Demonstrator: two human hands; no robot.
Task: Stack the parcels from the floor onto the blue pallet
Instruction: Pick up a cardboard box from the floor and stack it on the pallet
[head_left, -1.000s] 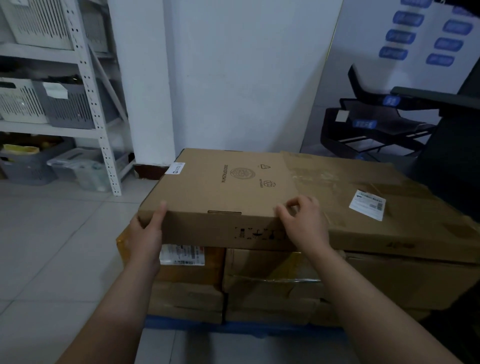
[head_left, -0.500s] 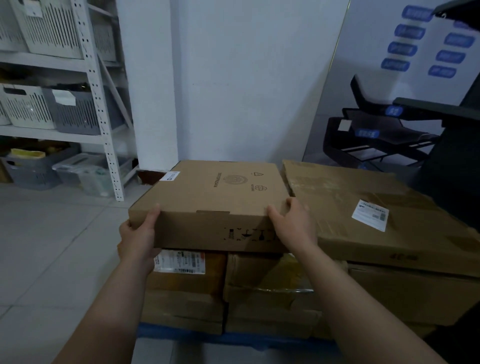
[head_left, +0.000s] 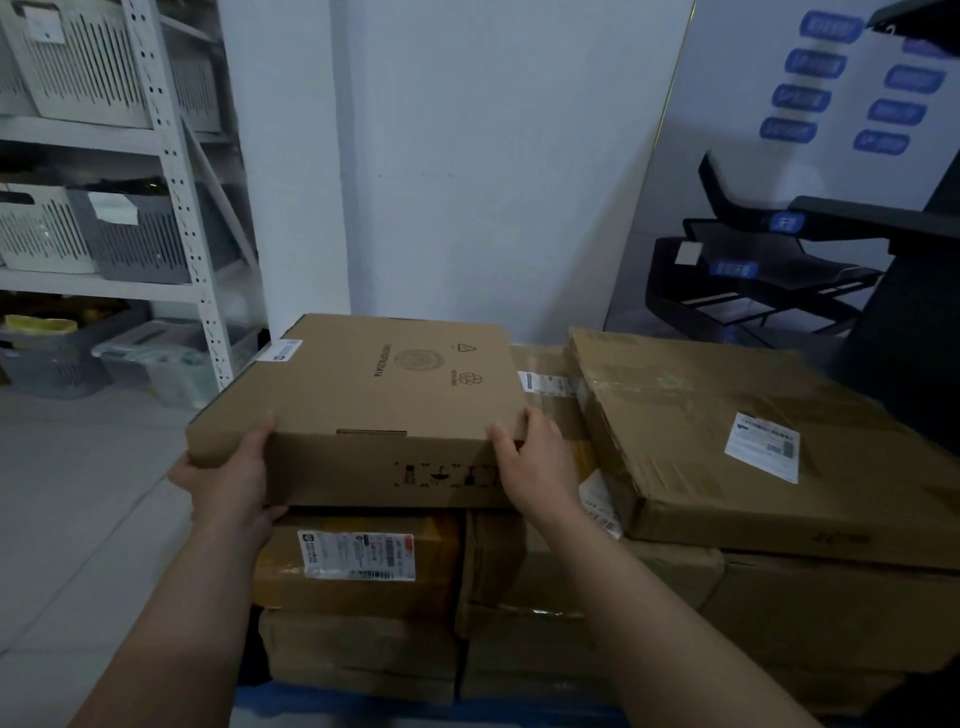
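Observation:
A flat brown parcel (head_left: 384, 395) with printed logos sits on top of the parcel stack. My left hand (head_left: 228, 483) grips its near left corner, thumb on top and fingers underneath. My right hand (head_left: 540, 462) grips its near right corner, thumb over the top edge. A larger flat taped parcel (head_left: 727, 441) lies beside it on the right, a gap between them. Beneath them are several stacked parcels, one with a white label (head_left: 358, 556). A strip of the blue pallet (head_left: 311, 701) shows under the stack.
A white metal shelf (head_left: 176, 197) with grey and white bins stands at left on the tiled floor (head_left: 67, 509). A white wall column rises behind the stack. Black tiered trays (head_left: 753, 275) and a dark stand are at right.
The flat parcel has shifted left and toward me, opening a gap to the large parcel. My right hand moved from the top edge to the near right corner.

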